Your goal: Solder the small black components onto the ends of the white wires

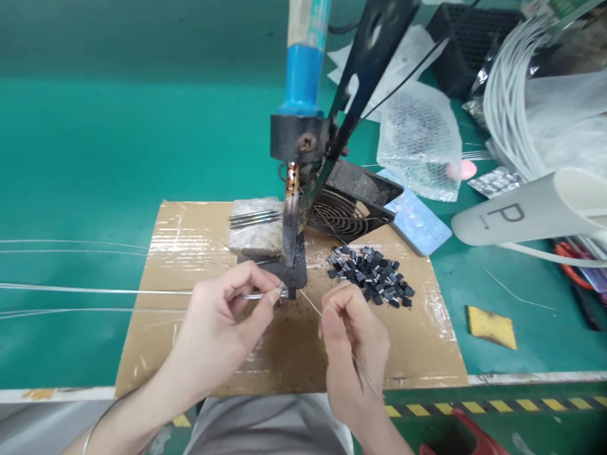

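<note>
My left hand (227, 322) is closed in a pinch on thin white wires (118, 290) that run in from the left. Just past its fingertips sits a small black part (291, 293), below the tip (289, 237) of an upright soldering iron (302, 79). Whether the wire and the part are joined I cannot tell. My right hand (355, 354) is closed around a thin strand of solder wire (310, 302), whose upper end points toward the black part. The strand's tail hangs down across the palm side.
A pile of small black parts (372, 275) lies on the cardboard (417, 354). Behind it stand a fan (341, 212) and the iron's black stand (363, 69). At right are a blue box (420, 221), a white cup-shaped holder (512, 212), a yellow sponge (491, 327) and coiled white wires (505, 101).
</note>
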### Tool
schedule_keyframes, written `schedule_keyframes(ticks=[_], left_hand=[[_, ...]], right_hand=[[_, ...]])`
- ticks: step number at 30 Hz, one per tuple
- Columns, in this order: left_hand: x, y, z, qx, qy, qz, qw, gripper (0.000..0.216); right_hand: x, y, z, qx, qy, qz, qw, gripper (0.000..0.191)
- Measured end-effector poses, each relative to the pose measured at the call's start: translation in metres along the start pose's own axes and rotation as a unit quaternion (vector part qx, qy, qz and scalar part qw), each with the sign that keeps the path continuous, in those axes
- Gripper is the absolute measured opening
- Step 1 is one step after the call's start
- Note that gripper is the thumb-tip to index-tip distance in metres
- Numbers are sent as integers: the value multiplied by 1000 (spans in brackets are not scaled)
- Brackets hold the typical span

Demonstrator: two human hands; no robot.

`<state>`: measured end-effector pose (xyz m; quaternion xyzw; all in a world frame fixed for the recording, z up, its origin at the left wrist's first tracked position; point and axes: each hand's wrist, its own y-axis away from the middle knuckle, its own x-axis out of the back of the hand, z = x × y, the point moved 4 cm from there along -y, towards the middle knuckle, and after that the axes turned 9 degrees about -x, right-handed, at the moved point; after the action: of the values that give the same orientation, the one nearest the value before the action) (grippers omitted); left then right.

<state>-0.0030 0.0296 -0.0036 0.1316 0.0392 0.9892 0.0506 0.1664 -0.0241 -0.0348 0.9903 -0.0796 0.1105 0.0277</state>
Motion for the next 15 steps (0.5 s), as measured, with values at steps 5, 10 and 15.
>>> schedule_keyframes(ticks=[5,10,15], left_hand=[[1,-5,1,-5,-12,3,1000,11],[2,-11,6,-18,-7,14,1000,11],[2,-12,6,-22,-17,15,1000,11]], right_hand=[[-5,-8,-6,15,-41,8,999,18],[-10,-11,-9,-8,-73,14,997,20],[-11,-13,-9,-18,-97,11,995,23]])
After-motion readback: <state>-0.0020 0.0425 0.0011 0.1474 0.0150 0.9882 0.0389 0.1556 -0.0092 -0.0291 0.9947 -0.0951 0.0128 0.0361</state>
